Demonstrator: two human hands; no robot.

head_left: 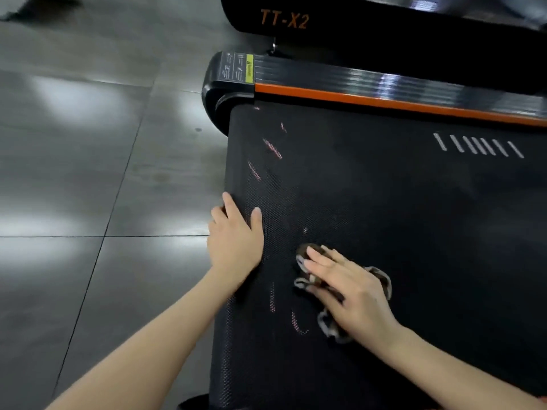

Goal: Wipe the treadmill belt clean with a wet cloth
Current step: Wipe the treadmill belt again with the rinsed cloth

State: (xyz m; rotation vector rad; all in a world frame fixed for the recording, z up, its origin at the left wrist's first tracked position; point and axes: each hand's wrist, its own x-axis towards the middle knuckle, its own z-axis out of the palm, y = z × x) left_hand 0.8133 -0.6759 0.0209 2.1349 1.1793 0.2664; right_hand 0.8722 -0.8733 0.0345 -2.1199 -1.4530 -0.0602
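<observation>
Presses crumpled brown-and-grey cloth (383, 281) onto black textured treadmill belt (384, 202) near its end with straight-fingered right hand (352, 291), rests left hand (236, 241) flat on belt's edge, grasping nothing, and by judgement stands mid-task, with pinkish streaks (272, 148) either side unwiped.

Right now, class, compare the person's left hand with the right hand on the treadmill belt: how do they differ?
The left hand lies bare on the belt, while the right hand presses a cloth onto it. The left hand sits at the belt's end edge, next to the floor, and the right hand is further in on the belt. Both lie palm down with fairly straight fingers.
</observation>
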